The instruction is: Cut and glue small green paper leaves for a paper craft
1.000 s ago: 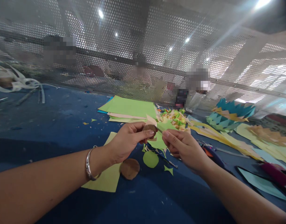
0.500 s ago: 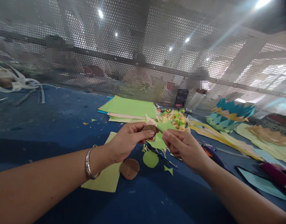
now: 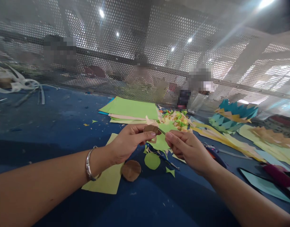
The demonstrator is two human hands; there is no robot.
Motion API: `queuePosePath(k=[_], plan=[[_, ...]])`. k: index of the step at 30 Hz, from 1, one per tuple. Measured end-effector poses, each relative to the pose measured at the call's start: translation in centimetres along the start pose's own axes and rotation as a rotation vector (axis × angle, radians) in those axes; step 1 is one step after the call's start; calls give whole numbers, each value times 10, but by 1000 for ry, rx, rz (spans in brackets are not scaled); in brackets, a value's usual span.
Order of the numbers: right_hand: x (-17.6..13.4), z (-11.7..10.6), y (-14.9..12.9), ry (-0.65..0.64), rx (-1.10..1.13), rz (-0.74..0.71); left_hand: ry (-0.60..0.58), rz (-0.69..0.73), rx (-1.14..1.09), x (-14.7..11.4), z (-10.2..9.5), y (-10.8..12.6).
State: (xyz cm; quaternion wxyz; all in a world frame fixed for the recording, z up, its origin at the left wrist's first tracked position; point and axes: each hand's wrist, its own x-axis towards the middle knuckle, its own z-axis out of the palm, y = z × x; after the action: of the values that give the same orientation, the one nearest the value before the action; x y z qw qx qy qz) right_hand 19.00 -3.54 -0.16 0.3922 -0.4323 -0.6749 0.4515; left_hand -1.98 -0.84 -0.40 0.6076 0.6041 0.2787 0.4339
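Tabletop in dark blue (image 3: 156, 205) fills the bottom of the frame, bearing a creased brown round paper disc (image 3: 131, 170) and a light-green round paper disc (image 3: 152, 161). At centre, the left hand (image 3: 127, 143) pinches a small brown paper piece (image 3: 150, 128); the right hand (image 3: 188, 147), just apart from it, grips a thin dark tool (image 3: 161, 130) meeting the piece's right edge. Beyond lie stacked light-green paper sheets (image 3: 133, 107), before a grey perforated screen (image 3: 126, 34).

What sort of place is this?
Probably a paper-craft workspace: a blue tabletop with a stack of colored sheets, a heap of small paper pieces and zigzag-cut paper.
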Motion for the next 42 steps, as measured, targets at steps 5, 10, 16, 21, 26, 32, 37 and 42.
queuePosePath(k=[5,10,16,21,26,32,37,42], plan=[[0,-1,1,-7,-13,-10,-2,-11,-2,1,-1,-2],[-1,-2,1,1,-37,-11,-4,-8,-7,2,-2,-2],[-1,-4,4,-8,-53,-19,-14,-33,8,2,-4,-3],[-1,-3,4,-3,-77,-24,-27,-56,-13,2,-3,-2],[-1,-3,3,-3,-88,-23,-29,-69,-9,2,-4,-2],[-2,-1,1,-5,-100,-13,-57,-80,-12,2,-5,-2],[-3,-2,1,-21,-114,-8,-75,-88,17,2,-6,0],[-3,-3,1,-44,-125,0,-118,-74,67,2,-9,2]])
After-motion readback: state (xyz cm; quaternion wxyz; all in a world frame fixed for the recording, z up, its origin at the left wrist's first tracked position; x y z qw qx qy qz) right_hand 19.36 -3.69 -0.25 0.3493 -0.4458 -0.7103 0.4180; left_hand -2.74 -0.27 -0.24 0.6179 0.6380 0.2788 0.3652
